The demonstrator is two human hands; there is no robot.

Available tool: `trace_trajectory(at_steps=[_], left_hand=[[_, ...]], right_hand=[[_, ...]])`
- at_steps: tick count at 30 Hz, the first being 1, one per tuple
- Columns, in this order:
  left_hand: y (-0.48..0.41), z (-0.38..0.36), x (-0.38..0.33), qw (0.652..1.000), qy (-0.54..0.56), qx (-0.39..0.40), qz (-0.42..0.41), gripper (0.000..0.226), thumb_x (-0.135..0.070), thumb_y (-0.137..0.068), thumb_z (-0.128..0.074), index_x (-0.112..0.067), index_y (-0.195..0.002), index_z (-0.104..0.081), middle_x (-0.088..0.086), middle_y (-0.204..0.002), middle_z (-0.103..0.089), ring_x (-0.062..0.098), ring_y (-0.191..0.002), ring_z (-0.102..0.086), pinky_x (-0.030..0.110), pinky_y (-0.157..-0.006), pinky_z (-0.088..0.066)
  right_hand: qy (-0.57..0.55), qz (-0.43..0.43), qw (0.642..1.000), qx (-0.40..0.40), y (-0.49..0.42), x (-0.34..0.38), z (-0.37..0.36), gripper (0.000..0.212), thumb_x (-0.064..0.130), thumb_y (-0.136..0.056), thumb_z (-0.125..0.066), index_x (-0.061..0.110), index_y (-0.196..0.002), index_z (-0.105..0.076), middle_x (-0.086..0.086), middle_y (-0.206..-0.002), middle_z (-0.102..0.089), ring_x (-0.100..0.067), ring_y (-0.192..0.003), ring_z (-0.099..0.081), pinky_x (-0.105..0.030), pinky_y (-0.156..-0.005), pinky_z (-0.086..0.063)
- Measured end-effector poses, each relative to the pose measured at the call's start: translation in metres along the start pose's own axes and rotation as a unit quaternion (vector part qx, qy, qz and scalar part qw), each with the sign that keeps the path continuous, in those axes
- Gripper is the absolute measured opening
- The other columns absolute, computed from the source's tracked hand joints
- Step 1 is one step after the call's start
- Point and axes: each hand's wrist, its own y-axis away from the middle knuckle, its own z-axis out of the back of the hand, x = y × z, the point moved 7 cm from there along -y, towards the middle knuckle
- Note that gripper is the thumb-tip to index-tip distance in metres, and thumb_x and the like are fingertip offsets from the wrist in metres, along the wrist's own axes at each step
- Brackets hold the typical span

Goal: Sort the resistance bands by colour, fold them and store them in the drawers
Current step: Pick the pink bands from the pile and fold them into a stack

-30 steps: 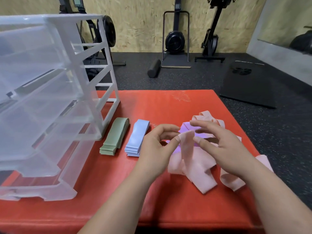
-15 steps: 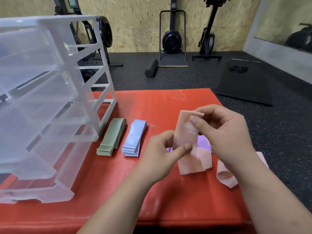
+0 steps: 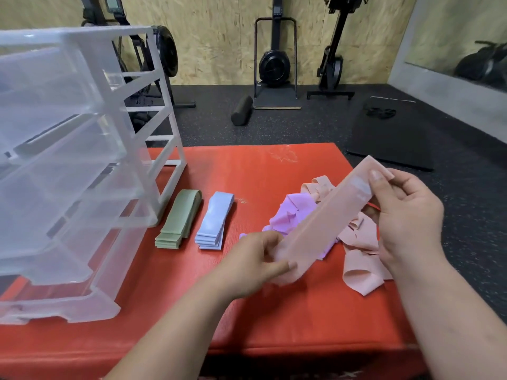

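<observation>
A pink resistance band (image 3: 326, 223) is stretched flat above the red mat (image 3: 274, 319). My left hand (image 3: 255, 264) pinches its near end and my right hand (image 3: 406, 215) pinches its far end. Under it lies a loose heap of purple bands (image 3: 290, 215) and more pink bands (image 3: 359, 256). A folded stack of green bands (image 3: 178, 219) and a folded stack of blue bands (image 3: 214, 222) lie side by side to the left. The clear plastic drawer unit (image 3: 71, 165) stands at the mat's left, its drawers pulled partly out.
The mat's right edge runs close to the pink heap, with black gym floor beyond. A black floor mat (image 3: 395, 138), a foam roller (image 3: 241, 111) and exercise machines (image 3: 274, 64) stand behind by the wooden wall.
The pink band has been lifted off the heap and drawn out long between both hands. My right hand moved up and right, my left hand down and toward me.
</observation>
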Motion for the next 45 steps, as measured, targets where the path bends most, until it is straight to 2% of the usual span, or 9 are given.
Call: trace_trajectory(at_steps=[4, 10, 18, 22, 26, 30, 33, 38, 45], left_hand=[[0.001, 0.016, -0.013, 0.993, -0.058, -0.104, -0.026, 0.016, -0.034, -0.093, -0.076, -0.025, -0.089, -0.064, -0.006, -0.074, -0.063, 0.006, -0.066, -0.047, 0.034, -0.066, -0.045], [0.002, 0.011, -0.008, 0.999, 0.047, 0.005, 0.017, 0.032, -0.016, -0.083, -0.078, -0.031, -0.109, -0.069, -0.007, -0.099, -0.076, 0.010, -0.083, -0.068, 0.030, -0.076, -0.054], [0.012, 0.029, 0.001, 0.986, -0.111, -0.120, 0.011, 0.015, -0.015, -0.093, -0.071, -0.029, -0.095, -0.070, -0.015, -0.083, -0.071, 0.004, -0.079, -0.065, 0.021, -0.073, -0.048], [0.012, 0.034, -0.002, 0.976, -0.078, -0.202, 0.028, 0.016, -0.019, -0.093, -0.073, -0.032, -0.102, -0.072, -0.015, -0.081, -0.071, 0.004, -0.079, -0.066, 0.019, -0.072, -0.049], [0.003, 0.005, -0.015, 0.987, -0.015, -0.158, 0.005, 0.041, -0.036, -0.092, -0.080, -0.035, -0.129, -0.064, -0.018, -0.120, -0.068, -0.002, -0.108, -0.064, 0.022, -0.089, -0.052], [-0.002, -0.024, -0.051, 0.995, 0.038, -0.084, -0.036, 0.079, -0.041, -0.089, -0.085, -0.038, -0.156, -0.044, -0.030, -0.152, -0.048, -0.010, -0.141, -0.043, 0.016, -0.112, -0.038], [-0.010, -0.036, -0.077, 0.991, 0.091, -0.059, -0.083, 0.061, -0.019, -0.093, -0.081, -0.032, -0.148, -0.056, -0.031, -0.138, -0.062, -0.009, -0.132, -0.054, 0.017, -0.106, -0.042], [-0.021, -0.035, -0.054, 0.995, 0.022, -0.092, -0.040, 0.017, -0.020, -0.096, -0.073, -0.031, -0.107, -0.066, -0.009, -0.095, -0.071, 0.011, -0.081, -0.067, 0.038, -0.077, -0.056], [-0.029, -0.025, -0.012, 0.997, -0.012, -0.073, 0.028, 0.047, -0.027, -0.081, -0.091, -0.034, -0.117, -0.061, -0.004, -0.125, -0.054, -0.006, -0.090, -0.062, 0.006, -0.070, -0.043]], right_hand=[[-0.010, 0.016, 0.998, -0.052, -0.002, 0.001, 0.016, 0.010, 0.026, -0.099, -0.071, 0.020, -0.107, -0.071, -0.003, -0.095, -0.080, -0.020, -0.089, -0.078, -0.038, -0.074, -0.064], [-0.002, -0.035, 0.994, -0.100, -0.013, -0.014, 0.046, 0.012, 0.022, -0.099, -0.067, 0.021, -0.111, -0.070, -0.003, -0.099, -0.079, -0.018, -0.089, -0.079, -0.035, -0.072, -0.065], [0.004, -0.057, 0.991, -0.122, -0.014, -0.018, 0.074, 0.018, 0.023, -0.100, -0.065, 0.019, -0.118, -0.068, -0.005, -0.106, -0.077, -0.020, -0.095, -0.078, -0.037, -0.074, -0.065], [0.059, -0.024, 0.994, -0.088, -0.012, 0.000, 0.070, 0.019, 0.021, -0.099, -0.062, 0.022, -0.117, -0.069, -0.003, -0.106, -0.076, -0.022, -0.096, -0.077, -0.035, -0.072, -0.065], [0.104, 0.065, 0.992, 0.031, 0.004, 0.031, 0.030, 0.006, 0.026, -0.100, -0.066, 0.028, -0.105, -0.070, -0.005, -0.095, -0.078, -0.027, -0.091, -0.077, -0.046, -0.076, -0.065], [-0.013, 0.067, 0.993, 0.092, 0.018, 0.055, -0.004, 0.007, 0.024, -0.103, -0.065, 0.020, -0.108, -0.067, -0.009, -0.096, -0.076, -0.028, -0.088, -0.074, -0.047, -0.073, -0.064], [-0.086, 0.027, 0.990, 0.110, 0.017, 0.055, -0.017, 0.009, 0.021, -0.104, -0.064, 0.015, -0.111, -0.064, -0.011, -0.099, -0.073, -0.028, -0.092, -0.074, -0.044, -0.073, -0.063], [-0.126, 0.003, 0.990, 0.064, 0.006, 0.044, -0.009, 0.012, 0.022, -0.104, -0.064, 0.015, -0.113, -0.063, -0.009, -0.104, -0.074, -0.028, -0.097, -0.076, -0.041, -0.077, -0.063], [-0.074, -0.012, 0.996, -0.051, -0.019, 0.012, 0.034, 0.008, 0.025, -0.103, -0.065, 0.024, -0.110, -0.065, -0.004, -0.109, -0.077, -0.023, -0.100, -0.078, -0.039, -0.077, -0.065]])
